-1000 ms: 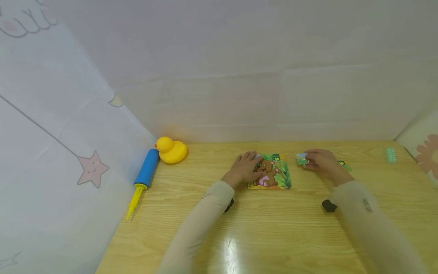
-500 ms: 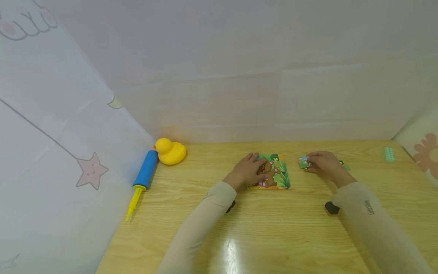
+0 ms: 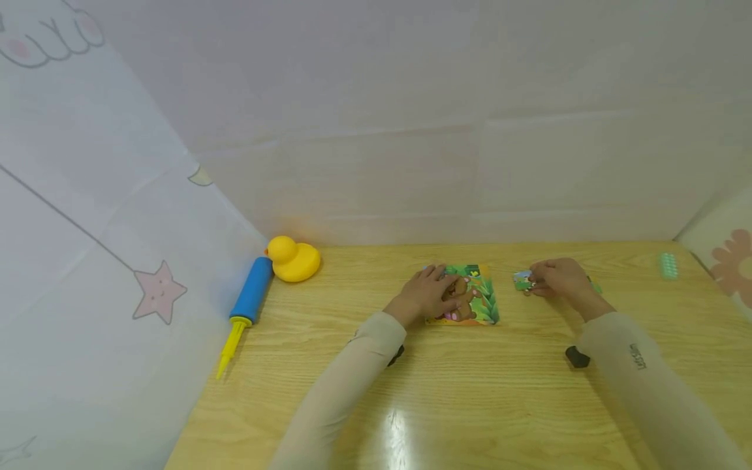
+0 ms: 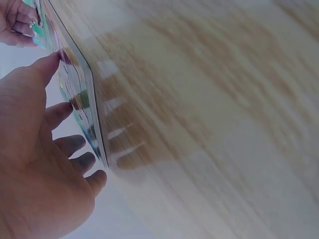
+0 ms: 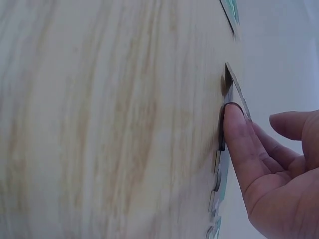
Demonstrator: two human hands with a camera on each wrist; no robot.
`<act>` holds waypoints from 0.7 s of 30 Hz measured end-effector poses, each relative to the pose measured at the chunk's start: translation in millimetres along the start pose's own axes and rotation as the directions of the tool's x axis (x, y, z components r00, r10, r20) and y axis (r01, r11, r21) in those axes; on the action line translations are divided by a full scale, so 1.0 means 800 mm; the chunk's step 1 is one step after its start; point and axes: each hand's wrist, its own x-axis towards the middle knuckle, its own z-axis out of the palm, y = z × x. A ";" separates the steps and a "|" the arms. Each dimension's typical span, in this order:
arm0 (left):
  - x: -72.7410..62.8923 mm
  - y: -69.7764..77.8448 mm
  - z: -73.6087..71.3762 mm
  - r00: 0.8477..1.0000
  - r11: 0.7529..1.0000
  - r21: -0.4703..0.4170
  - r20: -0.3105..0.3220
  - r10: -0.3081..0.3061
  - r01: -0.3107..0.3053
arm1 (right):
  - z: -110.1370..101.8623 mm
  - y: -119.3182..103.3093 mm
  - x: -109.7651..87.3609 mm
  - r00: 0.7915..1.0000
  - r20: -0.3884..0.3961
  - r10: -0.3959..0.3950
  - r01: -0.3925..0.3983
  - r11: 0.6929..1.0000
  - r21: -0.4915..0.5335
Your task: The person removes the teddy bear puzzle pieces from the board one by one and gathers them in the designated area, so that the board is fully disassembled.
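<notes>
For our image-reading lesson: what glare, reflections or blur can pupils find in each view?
Head view: a bright glare streak on the table near the bottom edge; left wrist view: dark finger-like patches beside the puzzle board, reflection or shadow, I cannot tell which, with the grain smeared; right wrist view: grain soft too, the right hand looking crisper.

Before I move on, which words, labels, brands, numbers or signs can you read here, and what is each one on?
"Let's Slim" (probable reading; small and blurred): dark lettering on the right sleeve, near the cuff.
Bear picture puzzle: the small yellow mark in a dark green patch by its far edge is too small to make out.
I can read no other text.
</notes>
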 end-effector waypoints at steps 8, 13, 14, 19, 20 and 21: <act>0.000 -0.002 0.001 0.999 1.000 0.013 -0.028 0.016 -0.016 | -0.004 -0.008 -0.006 1.000 -0.009 -0.014 0.014 1.000 -0.026; 0.001 -0.003 0.000 1.000 1.000 0.018 -0.015 0.024 -0.024 | -0.007 -0.013 -0.008 1.000 -0.009 -0.015 0.014 0.996 -0.086; 0.001 -0.003 0.001 1.000 0.999 0.020 -0.012 0.025 -0.025 | -0.007 -0.013 -0.008 1.000 -0.010 -0.016 0.015 0.995 -0.101; 0.002 -0.003 0.002 1.000 1.000 0.023 0.001 0.010 -0.010 | -0.009 -0.014 -0.007 1.000 -0.013 -0.009 0.007 0.989 -0.146; 0.002 -0.003 0.002 1.000 1.000 0.019 0.004 0.007 -0.007 | -0.010 -0.013 -0.007 1.000 -0.011 -0.007 0.006 0.988 -0.152; 0.002 -0.003 0.003 1.000 1.000 0.015 0.007 0.004 -0.004 | -0.009 -0.013 -0.007 1.000 -0.009 -0.005 0.004 0.987 -0.158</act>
